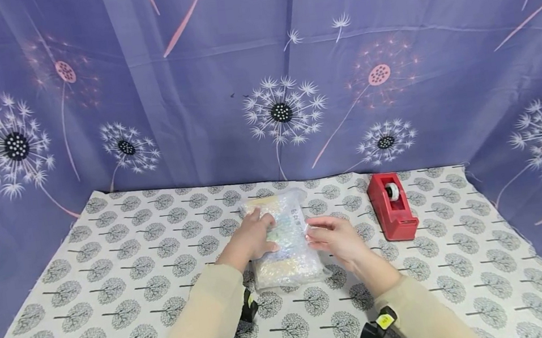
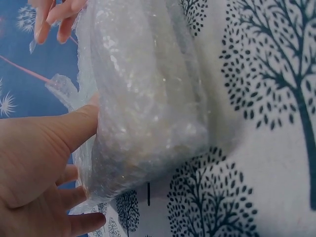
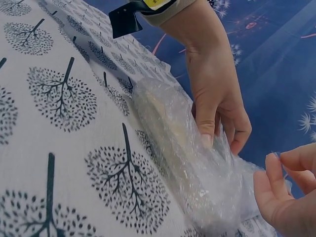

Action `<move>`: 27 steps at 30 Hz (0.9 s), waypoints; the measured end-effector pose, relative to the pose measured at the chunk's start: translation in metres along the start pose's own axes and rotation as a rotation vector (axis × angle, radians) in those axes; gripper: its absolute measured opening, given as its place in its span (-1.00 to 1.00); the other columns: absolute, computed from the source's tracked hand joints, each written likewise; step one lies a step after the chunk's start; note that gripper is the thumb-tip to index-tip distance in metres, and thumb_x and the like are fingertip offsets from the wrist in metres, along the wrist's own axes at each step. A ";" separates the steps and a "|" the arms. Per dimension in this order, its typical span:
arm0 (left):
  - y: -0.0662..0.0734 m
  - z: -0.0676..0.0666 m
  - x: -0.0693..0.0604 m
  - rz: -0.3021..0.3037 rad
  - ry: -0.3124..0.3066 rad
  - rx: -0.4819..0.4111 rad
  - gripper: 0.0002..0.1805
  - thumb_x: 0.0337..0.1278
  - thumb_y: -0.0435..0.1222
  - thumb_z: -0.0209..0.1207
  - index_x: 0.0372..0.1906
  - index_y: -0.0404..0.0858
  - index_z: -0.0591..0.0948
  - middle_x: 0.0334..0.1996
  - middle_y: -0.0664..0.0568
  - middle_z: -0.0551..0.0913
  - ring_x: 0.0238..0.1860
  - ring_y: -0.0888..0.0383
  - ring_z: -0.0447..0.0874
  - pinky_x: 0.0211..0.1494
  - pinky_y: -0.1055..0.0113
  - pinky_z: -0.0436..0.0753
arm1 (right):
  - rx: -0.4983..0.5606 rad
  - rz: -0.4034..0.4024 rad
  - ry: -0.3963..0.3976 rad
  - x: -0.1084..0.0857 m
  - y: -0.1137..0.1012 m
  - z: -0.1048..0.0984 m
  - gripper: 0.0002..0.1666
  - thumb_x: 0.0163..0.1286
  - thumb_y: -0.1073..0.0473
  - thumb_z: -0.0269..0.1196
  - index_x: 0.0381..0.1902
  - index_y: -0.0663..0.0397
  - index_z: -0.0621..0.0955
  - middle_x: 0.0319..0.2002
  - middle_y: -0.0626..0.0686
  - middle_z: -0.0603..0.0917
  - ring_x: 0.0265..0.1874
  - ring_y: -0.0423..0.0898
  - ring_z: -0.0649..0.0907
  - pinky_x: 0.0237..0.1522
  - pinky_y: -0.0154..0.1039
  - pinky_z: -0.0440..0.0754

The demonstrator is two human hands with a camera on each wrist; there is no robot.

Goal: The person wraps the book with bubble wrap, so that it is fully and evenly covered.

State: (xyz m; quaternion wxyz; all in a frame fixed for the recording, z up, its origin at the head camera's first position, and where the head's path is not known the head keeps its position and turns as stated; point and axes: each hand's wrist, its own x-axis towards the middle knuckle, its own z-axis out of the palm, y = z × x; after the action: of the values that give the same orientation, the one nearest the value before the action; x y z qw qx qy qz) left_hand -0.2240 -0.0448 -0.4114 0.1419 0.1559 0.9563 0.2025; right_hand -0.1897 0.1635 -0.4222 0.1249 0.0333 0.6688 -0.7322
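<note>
A flat parcel (image 1: 291,272) wrapped in clear bubble wrap lies in the middle of the patterned cloth. Through the wrap, something coloured with yellowish and greenish areas and dark printed characters shows. My left hand (image 1: 251,235) rests on the parcel's left side with fingers spread; in the left wrist view its thumb presses the bubble wrap (image 2: 143,98). At the parcel's right edge is my right hand (image 1: 336,241). The right wrist view shows its thumb and forefinger pinching a small clear strip of tape (image 3: 276,154), only barely visible.
To the right of the parcel stands a red tape dispenser (image 1: 389,216) with a roll of tape (image 1: 393,191) in it. A white cloth with grey trees (image 1: 129,302) covers the table. Behind hangs a purple-blue dandelion curtain (image 1: 200,98).
</note>
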 end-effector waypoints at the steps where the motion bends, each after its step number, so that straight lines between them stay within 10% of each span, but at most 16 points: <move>1: 0.000 0.000 0.000 0.000 0.000 0.001 -0.44 0.02 -0.14 0.31 0.16 -0.12 0.43 0.48 -0.26 -0.05 0.45 -0.28 -0.01 0.33 -0.29 0.25 | -0.003 0.001 -0.003 0.001 0.000 0.001 -0.43 0.22 0.47 0.14 0.21 0.49 0.35 -0.18 0.12 0.59 -0.31 -0.19 0.63 -0.14 -0.31 0.70; 27: -0.002 0.001 0.002 0.011 0.002 0.021 -0.52 0.00 -0.13 0.32 0.05 -0.14 0.47 0.48 -0.28 -0.02 0.45 -0.26 0.02 0.30 -0.28 0.32 | -0.016 -0.005 0.026 0.025 0.005 0.025 -0.52 0.19 0.47 0.17 0.11 0.43 0.46 -0.12 0.17 0.57 -0.28 -0.16 0.62 -0.09 -0.28 0.68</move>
State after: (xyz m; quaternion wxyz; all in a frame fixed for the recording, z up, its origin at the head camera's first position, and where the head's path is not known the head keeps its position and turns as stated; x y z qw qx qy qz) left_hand -0.2261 -0.0452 -0.4140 0.1383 0.1624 0.9576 0.1934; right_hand -0.2095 0.1352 -0.4301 0.1146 0.0404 0.6764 -0.7265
